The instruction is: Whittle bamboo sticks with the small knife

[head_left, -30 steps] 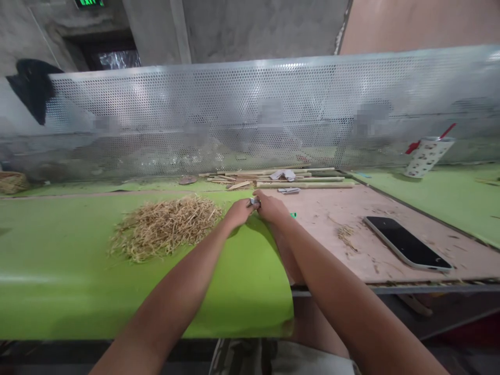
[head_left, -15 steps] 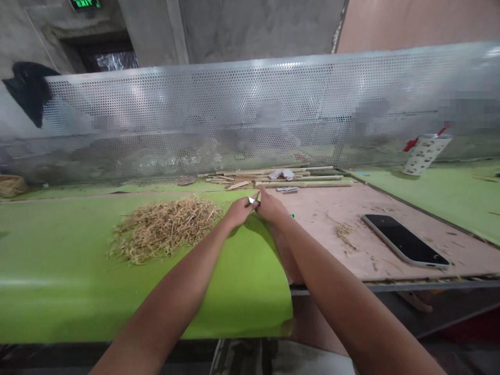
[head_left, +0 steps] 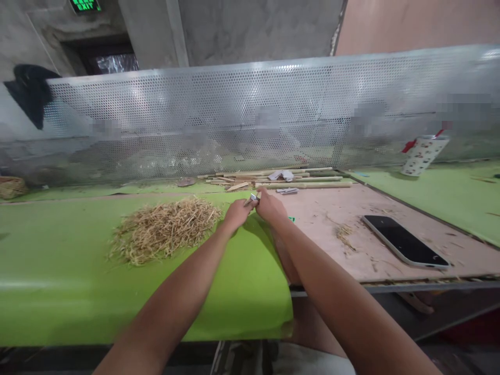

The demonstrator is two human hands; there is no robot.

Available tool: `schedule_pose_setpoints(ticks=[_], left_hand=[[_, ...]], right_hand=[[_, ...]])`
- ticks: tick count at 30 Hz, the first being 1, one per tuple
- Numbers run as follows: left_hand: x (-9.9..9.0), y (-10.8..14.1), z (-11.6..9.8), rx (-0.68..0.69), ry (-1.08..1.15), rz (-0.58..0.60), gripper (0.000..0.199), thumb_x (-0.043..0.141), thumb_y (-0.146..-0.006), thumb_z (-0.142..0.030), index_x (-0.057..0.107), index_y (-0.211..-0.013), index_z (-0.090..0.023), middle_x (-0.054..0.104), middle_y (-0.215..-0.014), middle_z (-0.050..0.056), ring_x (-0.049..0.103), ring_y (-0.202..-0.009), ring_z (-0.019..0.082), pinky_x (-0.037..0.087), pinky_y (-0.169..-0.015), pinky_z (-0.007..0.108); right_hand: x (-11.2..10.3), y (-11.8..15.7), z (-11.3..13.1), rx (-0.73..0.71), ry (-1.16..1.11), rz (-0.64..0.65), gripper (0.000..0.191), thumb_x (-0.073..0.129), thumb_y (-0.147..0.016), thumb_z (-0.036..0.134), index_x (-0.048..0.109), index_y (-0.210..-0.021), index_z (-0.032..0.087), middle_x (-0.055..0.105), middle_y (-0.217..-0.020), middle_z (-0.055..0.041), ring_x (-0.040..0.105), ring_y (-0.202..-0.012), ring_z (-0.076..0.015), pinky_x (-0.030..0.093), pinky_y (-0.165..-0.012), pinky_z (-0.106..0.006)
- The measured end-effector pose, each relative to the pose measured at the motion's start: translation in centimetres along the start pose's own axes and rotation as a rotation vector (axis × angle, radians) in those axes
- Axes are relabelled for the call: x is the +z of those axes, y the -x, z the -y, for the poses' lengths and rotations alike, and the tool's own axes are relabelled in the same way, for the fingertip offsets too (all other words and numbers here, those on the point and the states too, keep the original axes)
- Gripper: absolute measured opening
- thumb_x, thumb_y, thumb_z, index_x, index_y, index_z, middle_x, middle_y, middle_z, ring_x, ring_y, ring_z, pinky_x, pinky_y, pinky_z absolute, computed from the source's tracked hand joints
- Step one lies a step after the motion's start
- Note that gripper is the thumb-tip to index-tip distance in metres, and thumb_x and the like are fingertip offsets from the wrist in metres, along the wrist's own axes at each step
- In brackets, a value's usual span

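Note:
Close together at the right end of the green sheet (head_left: 234, 291), both my hands are closed, thumbs facing each other. A small shiny metal blade (head_left: 254, 197) shows between them, on the side of my right hand (head_left: 271, 206), which seems to grip it. My left hand (head_left: 237, 213) pinches something thin that is mostly hidden by the fingers. Left of it lies a loose heap of dry, tan, root-like strands (head_left: 167, 229). A small green piece (head_left: 291, 219) peeks out beside my right wrist; I cannot tell whether it is part of the tool.
Bamboo-like sticks (head_left: 304, 185) and paper scraps (head_left: 282, 175) lie behind my hands, before a perforated metal panel (head_left: 226, 114). On the right are a phone (head_left: 404, 240), strand scraps (head_left: 344, 235) and a tumbler with a straw (head_left: 425, 156). A woven basket (head_left: 11, 187) stands far left.
My hands stay in nearly the same place. The blade between them has turned slightly and shifted a little up and right. The heap looks the same.

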State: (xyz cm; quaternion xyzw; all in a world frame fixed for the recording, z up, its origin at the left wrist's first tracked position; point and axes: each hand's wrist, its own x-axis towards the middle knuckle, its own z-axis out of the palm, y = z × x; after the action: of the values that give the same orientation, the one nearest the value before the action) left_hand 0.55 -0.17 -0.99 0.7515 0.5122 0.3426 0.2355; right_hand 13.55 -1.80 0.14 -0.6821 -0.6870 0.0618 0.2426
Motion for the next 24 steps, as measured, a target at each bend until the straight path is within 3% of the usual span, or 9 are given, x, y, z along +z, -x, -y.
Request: schedule_pose_setpoints(ticks=[3, 10, 24], left_hand=[[-0.2, -0.1, 0.2, 0.001, 0.073, 0.020, 0.042, 0.052, -0.075, -0.057, 0.054, -0.065, -0.017, 0.050, -0.055, -0.001, 0.041, -0.050, 0.011, 0.024, -0.052, 0.025], [-0.6, -0.1, 0.4, 0.029, 0.113, 0.065, 0.037, 0.061, -0.069, -0.053, 0.055, -0.069, -0.017, 0.052, -0.060, -0.002, 0.042, -0.054, 0.011, 0.026, -0.054, 0.024], [-1.0, 0.1, -0.1, -0.016, 0.100, 0.076, 0.047, 0.062, -0.065, -0.060, 0.044, -0.053, -0.018, 0.043, -0.047, -0.003, 0.033, -0.043, 0.009, 0.019, -0.048, 0.026]], right_hand=[[0.0, 0.1, -0.4, -0.002, -0.012, -0.004, 0.051, 0.044, -0.086, 0.028, 0.032, -0.135, 0.019, 0.065, -0.105, -0.0151, 0.063, -0.093, -0.0279, 0.044, -0.073, -0.034], [0.1, 0.2, -1.3, -0.168, -0.034, 0.051, 0.061, 0.045, -0.085, 0.028, 0.025, -0.142, 0.019, 0.066, -0.105, -0.0133, 0.063, -0.091, -0.0278, 0.045, -0.072, -0.035], [0.3, -0.1, -0.8, -0.148, 0.075, 0.063, 0.042, 0.043, -0.085, 0.025, 0.041, -0.127, 0.018, 0.066, -0.104, -0.0144, 0.063, -0.093, -0.0275, 0.043, -0.070, -0.032]])
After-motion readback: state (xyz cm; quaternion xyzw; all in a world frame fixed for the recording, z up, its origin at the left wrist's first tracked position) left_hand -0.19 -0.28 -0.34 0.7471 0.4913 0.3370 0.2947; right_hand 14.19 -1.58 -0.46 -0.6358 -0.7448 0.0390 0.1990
